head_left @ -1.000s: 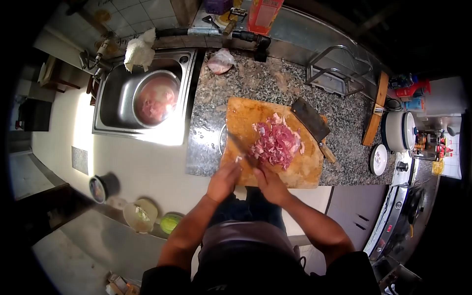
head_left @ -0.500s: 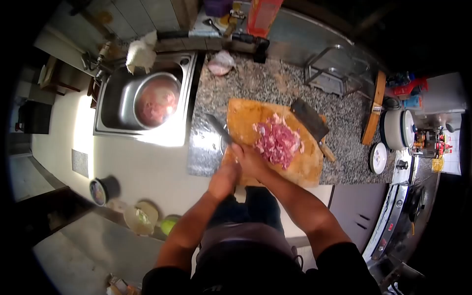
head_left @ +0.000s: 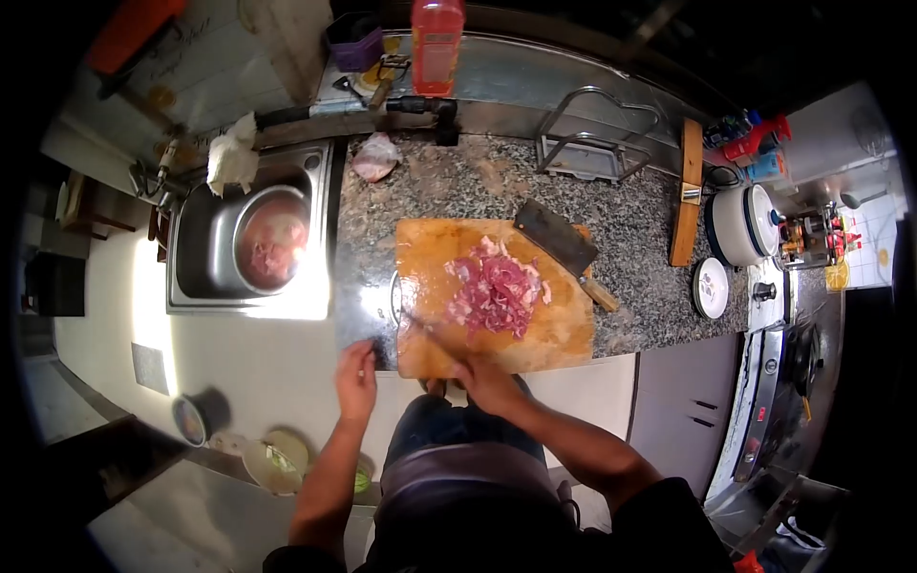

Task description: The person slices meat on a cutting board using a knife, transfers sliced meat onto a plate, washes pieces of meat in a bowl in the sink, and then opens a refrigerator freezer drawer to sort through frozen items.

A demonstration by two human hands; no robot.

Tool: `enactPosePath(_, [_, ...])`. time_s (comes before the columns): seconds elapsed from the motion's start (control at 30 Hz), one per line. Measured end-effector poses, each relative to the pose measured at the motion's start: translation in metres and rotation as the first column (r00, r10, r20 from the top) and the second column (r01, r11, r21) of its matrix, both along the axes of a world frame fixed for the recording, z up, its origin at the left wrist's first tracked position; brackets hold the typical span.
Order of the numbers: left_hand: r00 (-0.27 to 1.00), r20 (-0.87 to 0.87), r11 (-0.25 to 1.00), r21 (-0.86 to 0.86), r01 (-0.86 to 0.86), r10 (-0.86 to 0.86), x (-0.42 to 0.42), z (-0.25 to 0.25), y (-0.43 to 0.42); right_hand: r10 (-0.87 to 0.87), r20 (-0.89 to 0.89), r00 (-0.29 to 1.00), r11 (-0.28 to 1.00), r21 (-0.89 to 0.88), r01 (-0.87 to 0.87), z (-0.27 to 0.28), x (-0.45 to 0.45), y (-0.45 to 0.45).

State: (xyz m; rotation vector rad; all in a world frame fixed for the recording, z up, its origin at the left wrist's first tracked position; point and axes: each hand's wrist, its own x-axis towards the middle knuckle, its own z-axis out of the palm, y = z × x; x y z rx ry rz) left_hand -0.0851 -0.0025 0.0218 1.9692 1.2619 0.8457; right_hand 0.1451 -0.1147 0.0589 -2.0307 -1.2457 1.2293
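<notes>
My right hand point(head_left: 480, 380) is closed on the handle of a knife point(head_left: 432, 342), whose blade points up and left over the lower left of the wooden cutting board point(head_left: 564, 334). A heap of sliced raw meat point(head_left: 497, 291) lies mid-board. Across the board's upper right corner rests a cleaver point(head_left: 556, 237). Left of the board, by the counter's front edge, is my left hand point(head_left: 356, 375), its fingers bent together; whether anything small is between them is too small to tell.
At the left, a metal bowl point(head_left: 271, 241) with meat and liquid sits in the sink point(head_left: 201, 239). A piece of meat point(head_left: 375, 158) lies on the back counter. Further right are a metal rack point(head_left: 592, 158), a white pot point(head_left: 740, 224) and a plate point(head_left: 711, 287).
My hands, close together before, are now apart, the left one off the board to the left. The knife has swung back over the board. The whole view has shifted.
</notes>
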Motion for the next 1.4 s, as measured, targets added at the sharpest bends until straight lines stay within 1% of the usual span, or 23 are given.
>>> enactPosePath(0.07, [1.000,-0.014,0.999,-0.037,-0.027,0.027,0.000,0.012,0.006,-0.144,0.176,0.974,0.956,0.280,0.091,-0.019,0.028,0.000])
enactPosePath(0.13, [0.998,-0.027,0.995,-0.079,-0.062,0.061,-0.002,0.010,0.013,-0.215,0.109,0.971,0.975,-0.029,0.219,0.014,0.057,0.004])
enactPosePath(0.17, [0.994,-0.065,0.994,-0.048,-0.094,0.091,-0.011,0.001,0.017,-0.217,0.103,0.971,0.975,-0.028,0.221,0.019,0.061,0.003])
enactPosePath(0.23, [0.987,-0.109,0.992,-0.033,-0.126,0.122,-0.025,0.002,0.023,-0.232,0.055,0.971,0.964,0.147,0.222,0.024,0.063,-0.007])
enactPosePath(0.27, [0.987,-0.113,0.992,-0.026,-0.120,0.117,-0.025,0.004,0.031,-0.238,0.049,0.970,0.962,0.152,0.229,0.026,0.066,-0.006])
enactPosePath(0.33, [0.961,-0.063,0.941,-0.198,-0.276,0.269,-0.023,0.017,0.041,-0.234,-0.019,0.972,0.972,0.033,0.235,0.031,0.067,-0.010])
enactPosePath(0.4, [0.970,-0.061,0.952,-0.188,-0.243,0.236,-0.020,0.011,0.062,-0.301,-0.099,0.949,0.945,0.105,0.311,0.028,0.066,-0.015])
enactPosePath(0.47, [0.979,-0.204,0.992,-0.124,-0.002,-0.023,0.005,0.008,0.074,-0.365,-0.166,0.916,0.906,0.164,0.390,0.033,0.073,-0.017])
enactPosePath(0.5, [0.956,-0.227,0.981,-0.096,0.166,-0.184,0.028,0.013,0.076,-0.443,-0.244,0.863,0.883,0.048,0.467,0.045,0.077,-0.020])
enactPosePath(0.53, [0.907,-0.247,0.940,-0.066,0.336,-0.341,0.058,0.019,0.080,-0.527,-0.306,0.793,0.843,-0.067,0.534,0.052,0.081,-0.024])
enactPosePath(0.6, [0.782,-0.221,0.812,-0.122,0.571,-0.583,0.106,0.024,0.085,-0.556,-0.327,0.764,0.806,0.011,0.591,0.054,0.083,-0.030])
enactPosePath(0.67, [0.602,-0.348,0.683,-0.189,0.705,-0.718,0.150,0.031,0.089,-0.690,-0.427,0.585,0.649,-0.007,0.760,0.061,0.082,-0.039])
enactPosePath(0.7, [0.585,-0.347,0.667,-0.195,0.719,-0.733,0.169,0.030,0.094,-0.732,-0.412,0.542,0.601,-0.018,0.799,0.060,0.079,-0.042])
enactPosePath(0.8, [0.388,-0.493,0.564,-0.276,0.778,-0.778,0.209,0.022,0.105,-0.785,-0.442,0.434,0.503,-0.046,0.863,0.042,0.066,-0.061])
enactPosePath(0.93, [0.339,-0.506,0.440,-0.091,0.893,-0.793,0.227,-0.021,0.095,-0.795,-0.420,0.438,0.489,-0.016,0.872,0.025,0.046,-0.082])
enactPosePath(1.0, [0.423,-0.289,0.479,-0.158,0.864,-0.859,0.237,-0.014,0.081,-0.817,-0.370,0.443,0.514,-0.119,0.849,0.032,0.047,-0.091])
enactPosePath(1.03, [0.426,-0.299,0.468,-0.081,0.880,-0.854,0.234,-0.041,0.085,-0.815,-0.401,0.417,0.499,-0.122,0.858,0.025,0.050,-0.095])
enactPosePath(1.07, [0.484,-0.151,0.507,-0.248,0.826,-0.862,0.219,-0.038,0.081,-0.823,-0.419,0.384,0.479,-0.148,0.865,0.020,0.046,-0.107])
enactPosePath(1.13, [0.445,-0.344,0.538,-0.255,0.803,-0.827,0.210,-0.007,0.075,-0.818,-0.316,0.481,0.543,-0.150,0.826,-0.007,0.050,-0.131])
enactPosePath(1.2, [0.549,-0.254,0.603,-0.256,0.755,-0.796,0.194,0.002,0.077,-0.720,-0.102,0.686,0.685,0.056,0.727,0.022,0.069,-0.118])
enactPosePath(1.27, [0.587,-0.307,0.639,-0.098,0.763,-0.749,0.178,0.002,0.073,-0.552,0.003,0.834,0.833,-0.041,0.552,0.025,0.089,-0.120])
enactPosePath(1.33, [0.701,-0.262,0.748,-0.211,0.629,-0.664,0.169,0.005,0.061,-0.448,0.164,0.879,0.894,0.049,0.446,0.035,0.110,-0.112])
enactPosePath(1.4, [0.741,-0.190,0.763,-0.086,0.641,-0.644,0.175,0.014,0.050,-0.326,0.310,0.893,0.943,0.047,0.328,0.012,0.125,-0.106])
